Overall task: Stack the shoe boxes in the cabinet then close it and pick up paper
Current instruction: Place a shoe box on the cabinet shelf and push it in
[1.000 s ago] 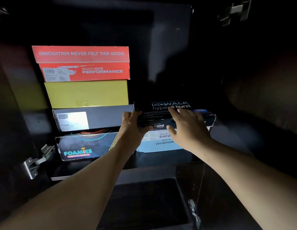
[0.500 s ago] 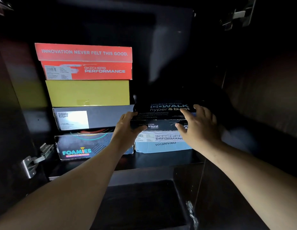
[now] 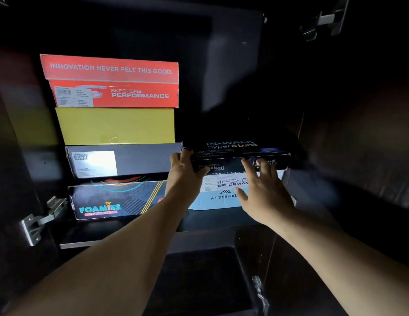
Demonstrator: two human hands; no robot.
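Inside a dark cabinet, a black Skechers shoe box (image 3: 233, 149) lies on top of a light blue shoe box (image 3: 221, 198) on the right of the shelf. My left hand (image 3: 184, 173) holds the black box's left front corner, thumb across its front face. My right hand (image 3: 264, 190) is spread with straight fingers, its tips touching the black box's front. To the left stands a stack: a red box (image 3: 110, 87) on a yellow box (image 3: 116, 125), then a dark grey box (image 3: 142, 159), with a Foamies box (image 3: 112, 201) at the bottom.
The shelf's front edge (image 3: 85, 244) runs below the boxes. Metal hinges sit at the left (image 3: 37, 222), upper right (image 3: 324, 21) and lower right (image 3: 259, 290). Dark space rises above the black box. No paper is in view.
The black box has been slid back and squared over the light blue box. My right hand came off its top and now touches its front with spread fingers.
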